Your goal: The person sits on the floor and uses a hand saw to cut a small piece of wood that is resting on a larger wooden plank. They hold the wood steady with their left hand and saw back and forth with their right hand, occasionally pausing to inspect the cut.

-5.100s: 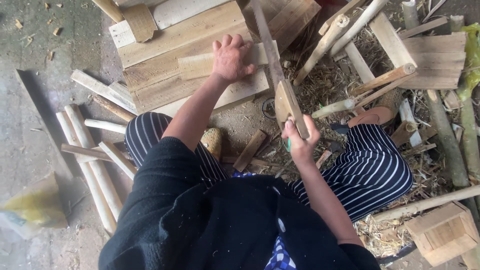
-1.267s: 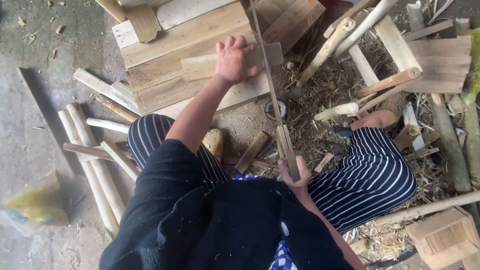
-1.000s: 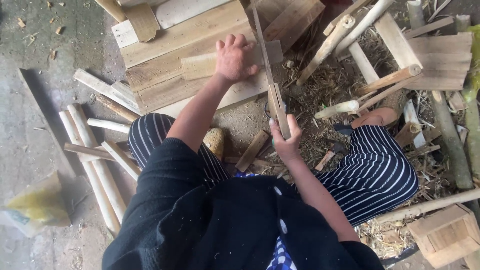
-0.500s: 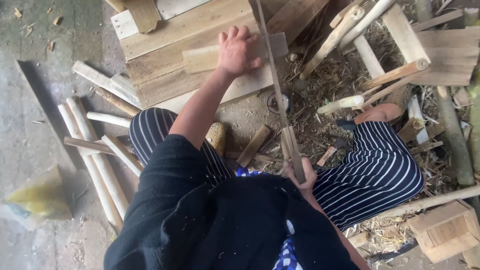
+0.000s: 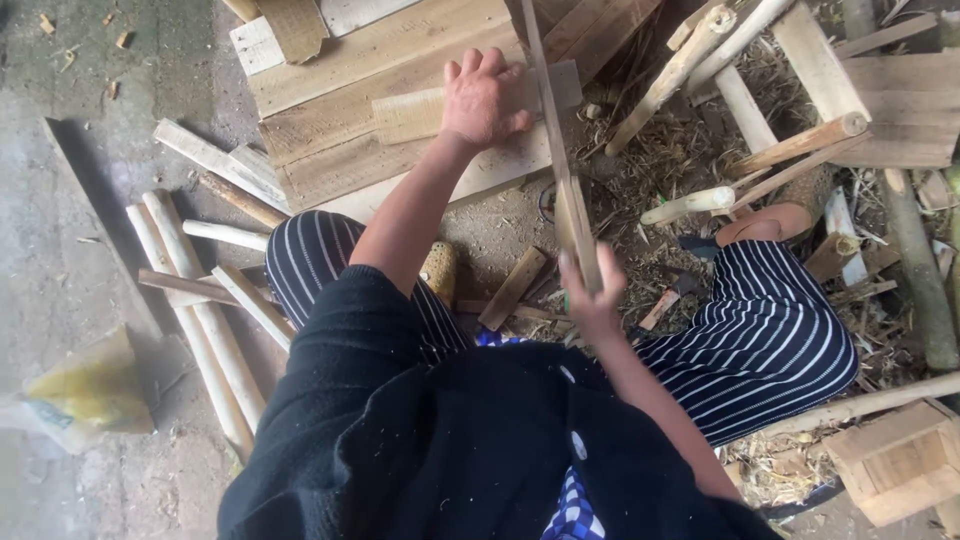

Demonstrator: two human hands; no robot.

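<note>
On rough planks [image 5: 330, 60], left hand [image 5: 482, 98] fingers spread flat over a pale slat [image 5: 415, 113]; right hand [image 5: 592, 295] fingers gripping a thin saw [image 5: 555, 140].

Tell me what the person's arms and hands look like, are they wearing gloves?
No gloves. Both the left hand and the right hand are bare, with no rings or watch that I can see. The black sleeves are pushed up, so the forearms are bare too.
</note>
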